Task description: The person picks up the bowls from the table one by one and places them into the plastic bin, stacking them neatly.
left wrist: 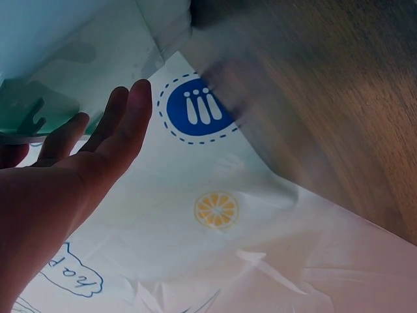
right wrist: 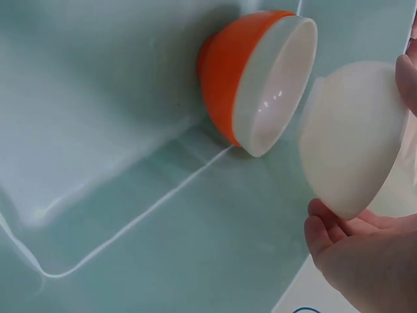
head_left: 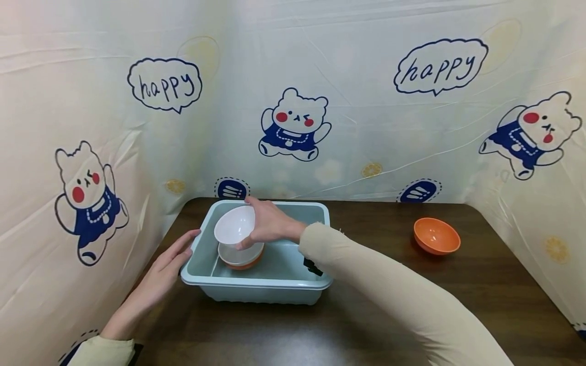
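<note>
My right hand [head_left: 272, 221] grips a white bowl [head_left: 231, 224] by its rim, with fingers and thumb on opposite sides. That bowl is tilted over a light-blue plastic tub [head_left: 274, 283]. Below it in the tub sits a white bowl [right wrist: 280, 85] nested in an orange bowl [right wrist: 225, 75]; the right wrist view shows the held bowl apart from this pair. My left hand [head_left: 167, 267] rests its fingertips at the tub's left rim, and the left wrist view shows its fingers [left wrist: 133, 120] extended beside the tub wall.
A separate orange bowl [head_left: 437, 236] stands on the dark wooden table [head_left: 380, 305] at the right. Printed curtains [head_left: 357, 127] with bear drawings surround the table at the back and sides.
</note>
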